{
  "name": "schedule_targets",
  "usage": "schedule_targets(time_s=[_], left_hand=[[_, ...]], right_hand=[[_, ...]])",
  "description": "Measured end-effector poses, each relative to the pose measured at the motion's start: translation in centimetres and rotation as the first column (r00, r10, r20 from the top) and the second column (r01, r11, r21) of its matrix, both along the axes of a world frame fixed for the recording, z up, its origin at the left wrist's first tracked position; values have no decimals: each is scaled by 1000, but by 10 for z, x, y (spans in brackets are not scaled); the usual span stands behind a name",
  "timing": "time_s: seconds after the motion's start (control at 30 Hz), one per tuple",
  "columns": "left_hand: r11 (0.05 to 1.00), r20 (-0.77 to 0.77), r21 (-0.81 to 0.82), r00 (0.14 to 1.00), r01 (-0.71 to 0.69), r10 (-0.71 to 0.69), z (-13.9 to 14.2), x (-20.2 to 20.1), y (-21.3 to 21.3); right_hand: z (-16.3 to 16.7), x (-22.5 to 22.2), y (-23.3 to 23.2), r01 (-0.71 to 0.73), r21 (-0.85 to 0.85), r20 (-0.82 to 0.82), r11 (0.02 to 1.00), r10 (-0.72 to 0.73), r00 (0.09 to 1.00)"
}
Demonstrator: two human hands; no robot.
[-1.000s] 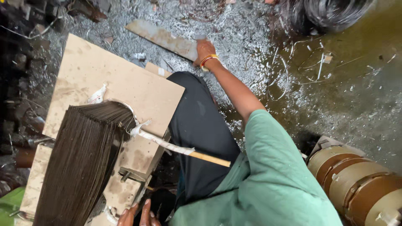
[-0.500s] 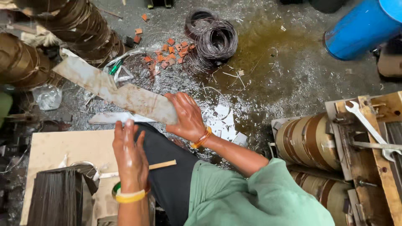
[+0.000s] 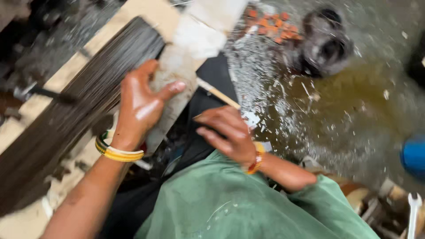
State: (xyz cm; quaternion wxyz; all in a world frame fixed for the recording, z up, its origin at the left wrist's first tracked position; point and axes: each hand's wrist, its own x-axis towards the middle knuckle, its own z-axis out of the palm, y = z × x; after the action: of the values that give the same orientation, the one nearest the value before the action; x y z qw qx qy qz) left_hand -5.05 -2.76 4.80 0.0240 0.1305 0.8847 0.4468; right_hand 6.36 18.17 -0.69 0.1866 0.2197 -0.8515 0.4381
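Note:
My left hand [image 3: 141,104] grips a long flat grey metal plate [image 3: 181,75], thumb on its top face, holding it beside a thick stack of thin dark metal strips [image 3: 75,110] on a pale board [image 3: 146,17]. My right hand [image 3: 226,132] hovers over my lap with fingers loosely curled and nothing in it, just below a thin wooden stick [image 3: 219,94]. Yellow bangles ring my left wrist; an orange one rings my right. The view is blurred by motion.
A coil of dark wire [image 3: 325,42] lies on the wet, scrap-strewn floor [image 3: 354,110], with orange bits [image 3: 270,26] near it. A blue barrel [image 3: 414,155] sits at the right edge, a wrench [image 3: 412,212] at the lower right.
The plate has come off the floor and across to the strip stack on the board. My left hand now holds it; my right hand has let go and dropped to my lap.

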Motion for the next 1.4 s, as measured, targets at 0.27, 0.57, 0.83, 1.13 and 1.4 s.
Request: schedule_targets(time_s=[0.27, 0.57, 0.83, 1.13, 1.4], left_hand=[[972, 228, -229, 974, 61, -8, -35, 109, -127], [954, 246, -299, 967, 15, 62, -83, 140, -216], [915, 26, -355, 976, -191, 214, -110, 147, -216], [844, -311, -426, 929, -327, 203, -124, 172, -193], [879, -313, -340, 921, -335, 231, -129, 169, -189]], right_hand=[[13, -66, -12, -285, 652, 8, 702, 369, 929], [-13, -94, -93, -591, 630, 316, 504, 528, 788], [-40, -112, -126, -617, 612, 336, 495, 544, 769], [-34, -122, -117, -613, 642, 418, 460, 460, 783], [-40, -83, -143, -580, 508, 247, 636, 538, 806]])
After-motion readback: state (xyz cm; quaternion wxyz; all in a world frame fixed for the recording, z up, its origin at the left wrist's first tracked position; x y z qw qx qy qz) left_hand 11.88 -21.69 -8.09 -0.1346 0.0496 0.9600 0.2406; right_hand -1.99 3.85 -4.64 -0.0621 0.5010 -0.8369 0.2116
